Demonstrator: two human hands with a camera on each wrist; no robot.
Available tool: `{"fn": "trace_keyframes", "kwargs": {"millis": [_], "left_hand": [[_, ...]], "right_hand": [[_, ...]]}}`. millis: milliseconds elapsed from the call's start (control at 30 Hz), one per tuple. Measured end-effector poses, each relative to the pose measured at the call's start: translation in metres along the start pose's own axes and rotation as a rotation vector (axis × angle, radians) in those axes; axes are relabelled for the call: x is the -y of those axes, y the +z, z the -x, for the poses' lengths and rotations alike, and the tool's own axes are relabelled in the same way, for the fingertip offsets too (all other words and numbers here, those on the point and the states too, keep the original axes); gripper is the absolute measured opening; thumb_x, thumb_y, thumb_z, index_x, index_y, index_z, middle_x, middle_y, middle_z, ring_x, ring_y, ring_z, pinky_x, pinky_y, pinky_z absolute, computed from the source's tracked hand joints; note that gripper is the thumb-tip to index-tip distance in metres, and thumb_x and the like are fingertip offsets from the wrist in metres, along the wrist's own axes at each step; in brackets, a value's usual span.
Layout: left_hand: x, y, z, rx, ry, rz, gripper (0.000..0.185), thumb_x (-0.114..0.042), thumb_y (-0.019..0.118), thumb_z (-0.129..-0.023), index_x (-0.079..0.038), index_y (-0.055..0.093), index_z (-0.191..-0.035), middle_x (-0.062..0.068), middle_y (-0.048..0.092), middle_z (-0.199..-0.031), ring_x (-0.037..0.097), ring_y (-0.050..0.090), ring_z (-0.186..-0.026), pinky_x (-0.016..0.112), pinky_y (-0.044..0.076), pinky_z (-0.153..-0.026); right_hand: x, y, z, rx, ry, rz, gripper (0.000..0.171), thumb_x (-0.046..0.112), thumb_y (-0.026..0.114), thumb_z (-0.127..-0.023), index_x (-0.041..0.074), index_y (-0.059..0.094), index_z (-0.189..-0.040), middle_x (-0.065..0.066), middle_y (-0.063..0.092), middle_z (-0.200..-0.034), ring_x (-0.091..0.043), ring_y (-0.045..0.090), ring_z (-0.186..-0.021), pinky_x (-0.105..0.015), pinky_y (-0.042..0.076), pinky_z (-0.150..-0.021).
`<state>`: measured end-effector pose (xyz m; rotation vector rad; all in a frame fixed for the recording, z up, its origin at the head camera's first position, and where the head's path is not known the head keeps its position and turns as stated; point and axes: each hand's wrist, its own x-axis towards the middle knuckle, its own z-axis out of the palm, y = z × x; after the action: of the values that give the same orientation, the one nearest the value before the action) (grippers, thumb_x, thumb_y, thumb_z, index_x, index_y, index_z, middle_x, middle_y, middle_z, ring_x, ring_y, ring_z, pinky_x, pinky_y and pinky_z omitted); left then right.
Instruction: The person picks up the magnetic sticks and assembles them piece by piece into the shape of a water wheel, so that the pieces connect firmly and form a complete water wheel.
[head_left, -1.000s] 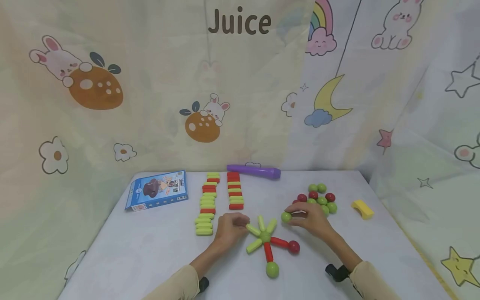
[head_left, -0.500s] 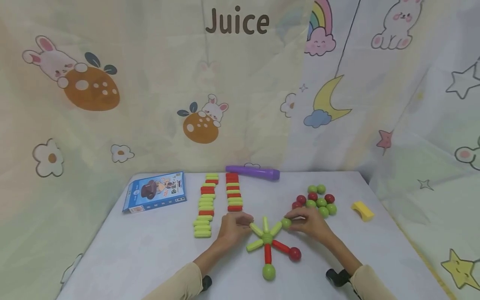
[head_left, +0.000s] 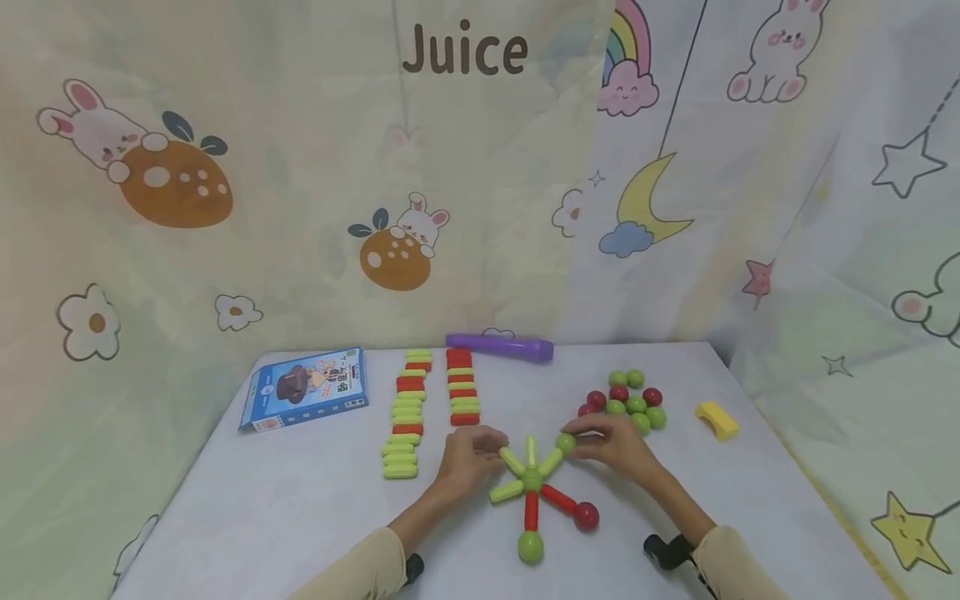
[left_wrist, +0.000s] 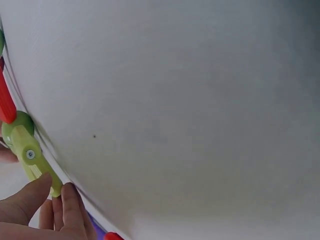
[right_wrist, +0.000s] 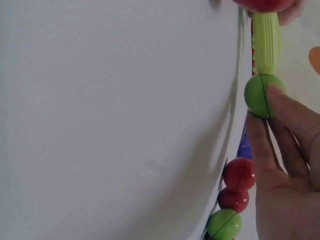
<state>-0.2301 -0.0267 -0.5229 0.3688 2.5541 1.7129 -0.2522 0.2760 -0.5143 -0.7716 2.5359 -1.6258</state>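
A star-like toy of magnetic rods and balls sits on the table, with a green centre ball. Light green rods and two red rods fan out from it. The red ones end in a green ball and a red ball. My left hand pinches the tip of the upper-left light green rod between thumb and fingers. With thumb and fingertips my right hand holds another green ball, which touches the outer end of the upper-right light green rod.
Loose red and green balls cluster beyond my right hand. Two columns of rods lie at the back left, beside a blue box. A purple tapered stick lies along the back edge; a yellow arched block is at right.
My right hand has brought the green ball leftward onto the upper-right rod's end. The left hand has moved to the upper-left rod's tip, and the star has turned slightly.
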Motion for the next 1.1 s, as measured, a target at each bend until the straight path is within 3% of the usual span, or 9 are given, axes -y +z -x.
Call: {"fn": "trace_keyframes", "kwargs": {"millis": [167, 333, 467, 700, 800, 900, 1000, 1100], "left_hand": [[-0.003, -0.002, 0.006, 0.007, 0.002, -0.006, 0.024, 0.002, 0.082, -0.09, -0.002, 0.078, -0.114, 0.008, 0.08, -0.109, 0.023, 0.076, -0.103, 0.034, 0.064, -0.088], [-0.013, -0.011, 0.026, 0.042, -0.056, -0.017, 0.027, -0.009, 0.088, -0.089, -0.004, 0.078, -0.114, 0.007, 0.078, -0.108, 0.024, 0.074, -0.102, 0.041, 0.064, -0.089], [-0.012, -0.016, 0.037, 0.096, -0.079, -0.002, 0.031, -0.008, 0.092, -0.084, -0.003, 0.079, -0.112, 0.006, 0.079, -0.106, 0.022, 0.074, -0.099, 0.037, 0.065, -0.087], [-0.008, -0.019, 0.04, 0.15, 0.023, -0.09, 0.02, 0.004, 0.084, -0.088, -0.004, 0.082, -0.106, 0.001, 0.08, -0.1, 0.015, 0.073, -0.091, 0.026, 0.063, -0.08], [-0.007, -0.022, 0.038, 0.145, 0.06, -0.137, 0.019, 0.004, 0.081, -0.09, -0.006, 0.083, -0.106, -0.002, 0.08, -0.1, 0.013, 0.071, -0.092, 0.025, 0.062, -0.08], [-0.005, -0.023, 0.035, 0.144, 0.081, -0.144, 0.019, 0.004, 0.081, -0.091, -0.006, 0.083, -0.106, -0.001, 0.081, -0.101, 0.014, 0.072, -0.094, 0.026, 0.062, -0.082], [-0.003, -0.023, 0.031, 0.14, 0.084, -0.136, 0.018, 0.004, 0.081, -0.092, -0.005, 0.083, -0.107, 0.0, 0.081, -0.103, 0.014, 0.072, -0.095, 0.027, 0.063, -0.083], [-0.002, -0.022, 0.028, 0.129, 0.083, -0.137, 0.019, 0.002, 0.081, -0.093, -0.006, 0.083, -0.11, -0.001, 0.08, -0.104, 0.014, 0.072, -0.096, 0.029, 0.063, -0.085]], "right_hand": [[0.003, -0.002, 0.007, -0.005, 0.006, 0.042, 0.034, -0.006, 0.085, -0.086, -0.005, 0.077, -0.119, -0.021, 0.078, -0.116, -0.037, 0.075, -0.111, -0.031, 0.062, -0.093], [0.004, -0.005, 0.018, -0.002, -0.006, 0.067, 0.034, -0.004, 0.087, -0.085, -0.004, 0.077, -0.118, -0.019, 0.079, -0.113, -0.028, 0.077, -0.107, -0.033, 0.063, -0.092], [0.005, -0.007, 0.026, 0.0, 0.023, 0.053, 0.035, -0.002, 0.087, -0.085, -0.003, 0.077, -0.119, -0.018, 0.079, -0.114, -0.027, 0.076, -0.108, -0.03, 0.062, -0.092], [0.016, -0.004, 0.038, 0.001, 0.051, 0.082, 0.032, 0.006, 0.09, -0.086, -0.002, 0.079, -0.115, -0.015, 0.08, -0.109, -0.024, 0.077, -0.102, -0.029, 0.063, -0.088], [0.015, -0.012, 0.039, -0.067, 0.042, 0.128, 0.029, 0.006, 0.089, -0.088, -0.001, 0.079, -0.114, -0.014, 0.08, -0.108, -0.022, 0.078, -0.1, -0.025, 0.063, -0.087], [0.012, -0.022, 0.035, -0.217, 0.025, 0.224, 0.028, 0.0, 0.088, -0.086, 0.0, 0.079, -0.113, -0.012, 0.081, -0.107, -0.023, 0.078, -0.098, -0.022, 0.062, -0.086], [0.007, -0.03, 0.025, -0.318, -0.008, 0.308, 0.032, -0.007, 0.089, -0.082, -0.001, 0.079, -0.112, -0.014, 0.081, -0.107, -0.03, 0.078, -0.098, -0.032, 0.064, -0.087], [0.001, -0.033, 0.013, -0.319, -0.046, 0.364, 0.038, -0.01, 0.089, -0.08, -0.003, 0.078, -0.116, -0.017, 0.08, -0.111, -0.038, 0.077, -0.104, -0.045, 0.062, -0.09]]}}
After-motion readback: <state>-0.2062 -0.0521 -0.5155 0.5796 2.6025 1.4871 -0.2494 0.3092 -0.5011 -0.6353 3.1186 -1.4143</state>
